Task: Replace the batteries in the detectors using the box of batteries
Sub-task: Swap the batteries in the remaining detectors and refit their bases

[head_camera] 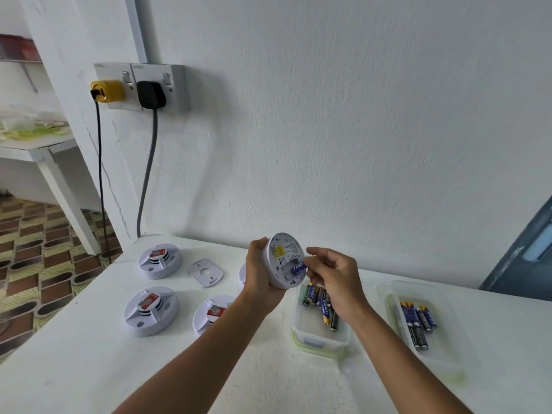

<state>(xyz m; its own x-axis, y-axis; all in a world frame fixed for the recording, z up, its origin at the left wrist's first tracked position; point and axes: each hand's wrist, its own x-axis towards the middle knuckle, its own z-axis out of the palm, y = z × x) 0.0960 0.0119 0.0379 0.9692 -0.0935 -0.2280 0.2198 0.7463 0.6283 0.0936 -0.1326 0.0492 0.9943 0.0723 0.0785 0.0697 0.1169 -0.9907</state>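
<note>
Round white plastic detector, back open: gripped by left hand. Blue cylindrical battery in its bay, pinched by right hand fingers. Clear plastic box below, on counter.

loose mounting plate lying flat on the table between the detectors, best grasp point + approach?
Take the mounting plate by its outer rim, coming straight down from above. It lies flat and thin on the table, so a side pinch probably gets little purchase; a finger hooked into its central cut-out, thumb over the edge, looks easiest. The near-right edge seems freest; a detector sits to its left.

Detector smooth white plastic; box clear plastic; wall rough, probably plaster.
</note>
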